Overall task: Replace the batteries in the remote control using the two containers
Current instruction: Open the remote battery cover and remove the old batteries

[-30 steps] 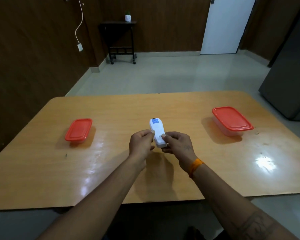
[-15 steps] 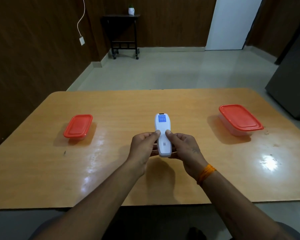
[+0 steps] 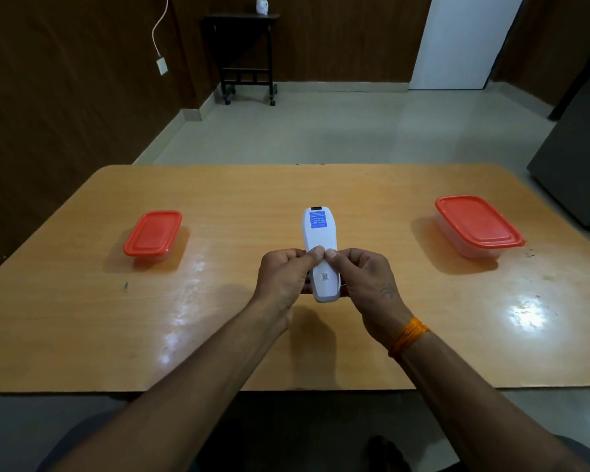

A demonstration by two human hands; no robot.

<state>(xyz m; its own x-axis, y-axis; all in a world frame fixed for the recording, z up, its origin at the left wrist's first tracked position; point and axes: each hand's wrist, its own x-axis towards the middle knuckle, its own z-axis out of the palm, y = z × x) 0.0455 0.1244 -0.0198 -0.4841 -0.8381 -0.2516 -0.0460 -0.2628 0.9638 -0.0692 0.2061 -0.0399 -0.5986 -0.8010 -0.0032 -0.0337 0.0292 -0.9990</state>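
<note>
**Both hands on remote, back side up, 2 containers lidded**

White remote control (image 3: 321, 247) was held above the wooden table (image 3: 239, 199), near the middle and a bit toward the near edge, long axis running near-to-far. Back face was up: blue label at the far end, small printed code near the near end. Left hand (image 3: 283, 277) gripped it from the left, right hand (image 3: 367, 277) from the right, fingers curled under the body. Both thumbs pressed on the back face, tips touching or almost touching each other around mid-length. Battery cover looked still on; seam too small to tell.

Small container (image 3: 153, 235) sat on the table well to the left, red lid on. Larger container (image 3: 478, 226) sat well to the right, red lid on, clear walls; contents could not be made out. Both well apart from the hands and the remote.

Orange thread band (image 3: 408, 337) was on the right wrist. Glare patch on the table to the near right.
</note>
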